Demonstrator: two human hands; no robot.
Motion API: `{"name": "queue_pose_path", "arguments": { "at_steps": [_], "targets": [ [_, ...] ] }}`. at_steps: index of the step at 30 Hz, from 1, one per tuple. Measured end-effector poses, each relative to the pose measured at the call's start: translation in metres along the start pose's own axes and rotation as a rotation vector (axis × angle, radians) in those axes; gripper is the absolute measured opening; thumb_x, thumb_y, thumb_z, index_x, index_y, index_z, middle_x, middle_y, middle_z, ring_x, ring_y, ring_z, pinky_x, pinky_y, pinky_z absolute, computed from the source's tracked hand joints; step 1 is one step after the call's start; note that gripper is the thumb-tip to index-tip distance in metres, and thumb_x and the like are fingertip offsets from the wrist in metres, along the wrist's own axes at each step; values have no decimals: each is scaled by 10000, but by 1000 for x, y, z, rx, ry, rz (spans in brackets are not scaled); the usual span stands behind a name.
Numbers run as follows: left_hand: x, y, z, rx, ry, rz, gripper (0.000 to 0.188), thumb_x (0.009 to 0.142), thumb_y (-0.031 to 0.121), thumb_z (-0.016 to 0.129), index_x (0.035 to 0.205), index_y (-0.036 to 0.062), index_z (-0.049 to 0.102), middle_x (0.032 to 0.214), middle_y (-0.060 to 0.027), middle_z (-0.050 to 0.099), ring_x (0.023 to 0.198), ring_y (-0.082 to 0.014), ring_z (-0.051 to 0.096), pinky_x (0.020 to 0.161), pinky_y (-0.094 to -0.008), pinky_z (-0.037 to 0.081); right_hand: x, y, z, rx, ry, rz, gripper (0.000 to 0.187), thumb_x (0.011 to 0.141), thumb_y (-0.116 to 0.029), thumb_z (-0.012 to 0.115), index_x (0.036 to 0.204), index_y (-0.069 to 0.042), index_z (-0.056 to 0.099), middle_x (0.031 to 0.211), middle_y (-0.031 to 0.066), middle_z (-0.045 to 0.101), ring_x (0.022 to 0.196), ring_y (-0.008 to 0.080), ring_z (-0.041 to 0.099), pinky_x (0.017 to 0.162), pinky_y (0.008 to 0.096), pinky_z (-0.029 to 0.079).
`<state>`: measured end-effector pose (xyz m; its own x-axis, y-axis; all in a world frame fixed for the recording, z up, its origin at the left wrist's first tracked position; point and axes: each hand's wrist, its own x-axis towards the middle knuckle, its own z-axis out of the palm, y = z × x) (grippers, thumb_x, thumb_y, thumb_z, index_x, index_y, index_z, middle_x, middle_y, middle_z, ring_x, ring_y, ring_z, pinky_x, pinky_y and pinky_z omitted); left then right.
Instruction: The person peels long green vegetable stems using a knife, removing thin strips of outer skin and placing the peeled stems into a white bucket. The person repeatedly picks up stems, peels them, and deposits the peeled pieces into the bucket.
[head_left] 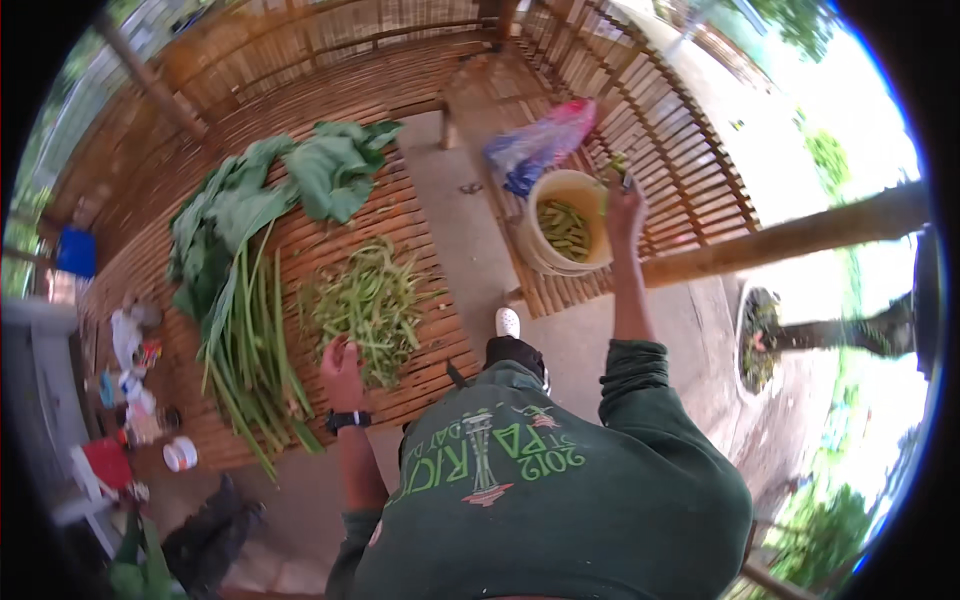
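My right hand is raised at the right rim of a cream bucket, its fingers closed around something small with a bit of green showing; its kind is unclear. Short cut green stalk pieces lie inside the bucket. On the left, my left hand, with a dark wristband, rests at the near edge of a heap of pale green peelings. Its fingers are curled, and whatever they hold is hidden. Beside the heap lie long green stalks with large, limp leaves at their far end.
The slatted bamboo platform carries the stalks and peelings. A bamboo bench holds the bucket and a blue and pink plastic bag. A wooden post crosses at right. A white tub and small containers stand at far left.
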<state>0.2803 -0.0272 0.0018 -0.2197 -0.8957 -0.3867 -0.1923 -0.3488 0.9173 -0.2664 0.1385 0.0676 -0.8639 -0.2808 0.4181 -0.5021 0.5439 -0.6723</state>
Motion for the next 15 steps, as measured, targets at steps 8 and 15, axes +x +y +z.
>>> {"name": "queue_pose_path", "arguments": {
  "at_steps": [8, 15],
  "targets": [
    [12, -32, -55, 701, 337, 253, 312, 973, 147, 676, 1261, 27, 651, 1184, -160, 675, 1084, -373, 647, 942, -491, 541, -109, 125, 35, -384, -390, 247, 465, 1040, -367, 612, 1297, 13, 685, 1168, 326, 708, 1097, 495, 669, 932, 555, 504],
    [100, -32, -98, 1088, 621, 450, 265, 934, 86, 677, 1196, 55, 657, 1193, -154, 662, 1144, -373, 611, 995, -483, 528, -202, 77, 74, -91, -668, 35, 425, 1046, -333, 616, 1271, 14, 710, 1168, 279, 734, 1110, 433, 694, 962, 474, 528]
  ]
}}
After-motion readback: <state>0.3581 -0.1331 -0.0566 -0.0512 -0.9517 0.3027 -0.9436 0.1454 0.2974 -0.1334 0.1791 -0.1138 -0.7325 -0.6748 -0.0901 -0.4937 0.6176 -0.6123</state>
